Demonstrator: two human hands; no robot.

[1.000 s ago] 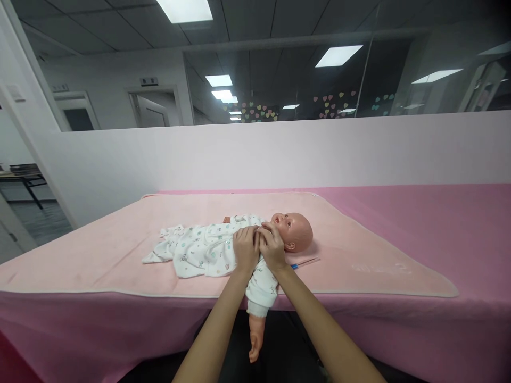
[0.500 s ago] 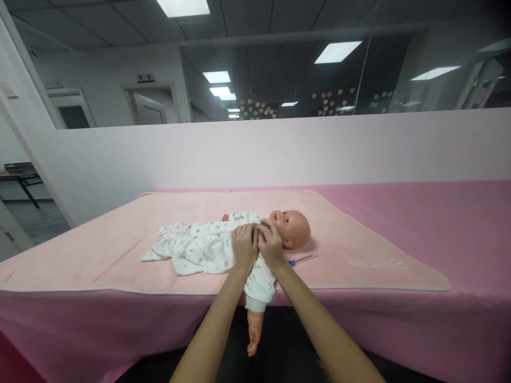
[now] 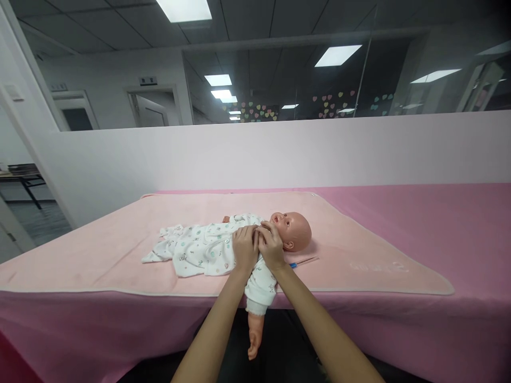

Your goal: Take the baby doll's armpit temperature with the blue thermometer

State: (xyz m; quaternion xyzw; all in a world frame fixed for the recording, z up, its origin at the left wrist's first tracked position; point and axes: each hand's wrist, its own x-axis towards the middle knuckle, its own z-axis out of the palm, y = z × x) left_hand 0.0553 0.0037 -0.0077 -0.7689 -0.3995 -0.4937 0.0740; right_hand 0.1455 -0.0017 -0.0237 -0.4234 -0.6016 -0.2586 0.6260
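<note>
A baby doll [image 3: 296, 230] lies on its back, head to the right, dressed in a white printed romper [image 3: 203, 249]. My left hand [image 3: 245, 246] and my right hand [image 3: 271, 246] meet at the romper's collar, just below the doll's chin. Both have bent fingers closed on the cloth there; the fingertips partly hide the spot they grip. The doll's near arm [image 3: 255, 331] hangs over the table edge between my forearms. Beside my right wrist lies a thin clear stick with a blue end [image 3: 304, 262], resembling a thermometer.
Under the doll is a peach blanket [image 3: 99, 250] with a pale edge, spread over a pink tablecloth [image 3: 459, 239]. A white low wall [image 3: 279, 154] with glass above it stands behind the table. Far left, a dark-legged table [image 3: 30, 186] holds stacked items.
The view has tilted slightly, so everything sits a little lower in the picture. Both hands keep their place at the romper's collar, and the doll lies as before.
</note>
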